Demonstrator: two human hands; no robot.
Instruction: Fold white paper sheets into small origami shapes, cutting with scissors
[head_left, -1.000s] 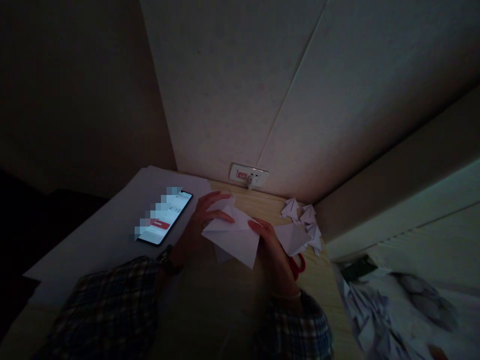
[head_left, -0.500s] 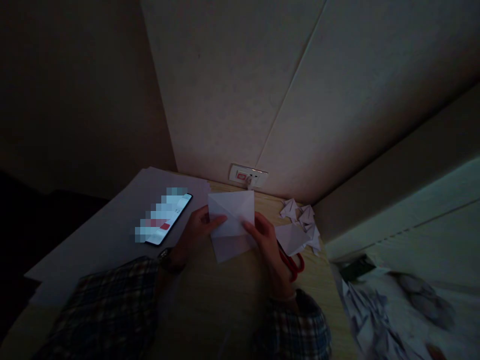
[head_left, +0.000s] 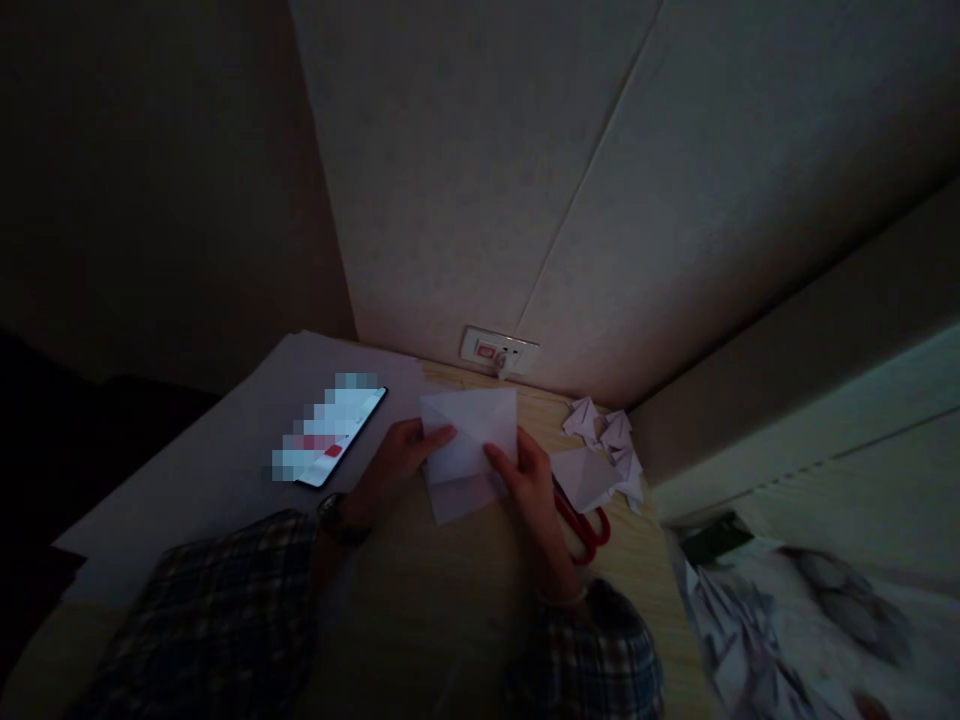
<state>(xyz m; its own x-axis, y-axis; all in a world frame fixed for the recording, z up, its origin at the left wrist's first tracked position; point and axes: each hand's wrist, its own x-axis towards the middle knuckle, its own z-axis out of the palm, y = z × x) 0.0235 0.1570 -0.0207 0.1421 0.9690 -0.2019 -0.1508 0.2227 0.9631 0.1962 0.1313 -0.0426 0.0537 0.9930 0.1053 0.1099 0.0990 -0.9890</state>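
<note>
A square sheet of white paper (head_left: pixel 471 415) with diagonal creases is held up above the table. My left hand (head_left: pixel 409 450) pinches its left side, thumb on the front and fingers behind. On the right side my right hand (head_left: pixel 529 475) grips it the same way, its thumb near the lower middle. A second white piece of paper (head_left: pixel 465 497) shows below the sheet; I cannot tell whether it is joined to it. Red-handled scissors (head_left: pixel 589 535) lie just right of my right wrist, their blades partly under a white paper piece (head_left: pixel 586 478).
A lit phone (head_left: pixel 337 440) rests on a stack of white paper (head_left: pixel 225 480) at the left. Several folded paper shapes (head_left: pixel 616 432) sit at the table's right back corner. Behind is a wall socket (head_left: pixel 499 350). More folded paper (head_left: pixel 739 620) lies lower right, beyond the table (head_left: pixel 420 610).
The held sheet and both hands appear slightly further right and lower, with the view itself shifted a little. Both hands keep their hold on the paper.
</note>
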